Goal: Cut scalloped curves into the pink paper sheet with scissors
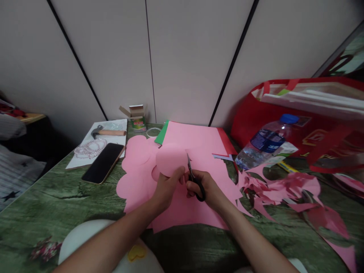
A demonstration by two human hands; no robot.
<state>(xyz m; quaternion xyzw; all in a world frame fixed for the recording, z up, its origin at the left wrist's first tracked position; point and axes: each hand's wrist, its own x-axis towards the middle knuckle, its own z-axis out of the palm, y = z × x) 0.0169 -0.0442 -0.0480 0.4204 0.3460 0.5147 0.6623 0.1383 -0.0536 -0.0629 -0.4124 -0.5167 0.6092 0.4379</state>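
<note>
Between thumb and fingers, my left hand [170,185] pinches a pink paper piece [170,157] with a rounded outline. My right hand [205,185] is closed round the black handles of a pair of scissors [190,167]. The blades point up and away, along the right edge of the held piece. Beneath both hands lie pink paper sheets [176,214]. Several cut pink pieces with rounded edges [136,149] overlap at the left of these sheets.
Pink paper scraps [284,187] litter the right side, near a tilted water bottle [264,142] and a red bag [247,117]. At left are a phone [104,163], a hammer [110,132] and a bead string [90,148]. Coloured sheets [193,134] and a small open box [138,122] stand behind.
</note>
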